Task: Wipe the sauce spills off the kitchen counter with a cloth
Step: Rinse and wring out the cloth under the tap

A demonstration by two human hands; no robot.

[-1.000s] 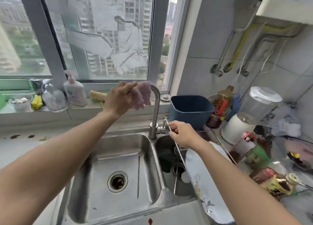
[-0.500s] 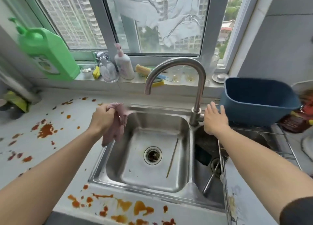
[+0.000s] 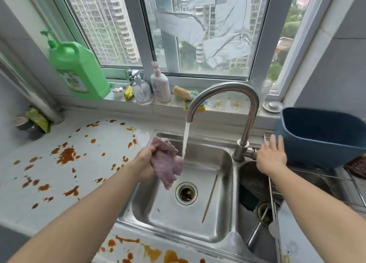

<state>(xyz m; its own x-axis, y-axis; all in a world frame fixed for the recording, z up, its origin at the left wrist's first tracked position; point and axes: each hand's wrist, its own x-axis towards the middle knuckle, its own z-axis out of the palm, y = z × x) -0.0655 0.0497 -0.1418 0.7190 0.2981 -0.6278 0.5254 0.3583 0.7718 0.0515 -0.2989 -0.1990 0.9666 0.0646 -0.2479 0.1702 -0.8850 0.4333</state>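
L hand [image 3: 145,159] grips crumpled pink-purple cloth [image 3: 166,163] over steel sink [image 3: 198,241], water stream [image 3: 185,140] just to its R; R hand [image 3: 270,158] fingers spread flat on tap lever; orange sauce spills [image 3: 66,156] on bench left of L hand

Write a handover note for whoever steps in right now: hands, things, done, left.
Left hand grips the cloth over the sink, its edge at the running water.
Right hand is open, at the tap handle.
Done: cloth getting wet.
Left: shut the tap, wring the cloth, wipe the sauce spills on the counter left of the sink and along its front edge.
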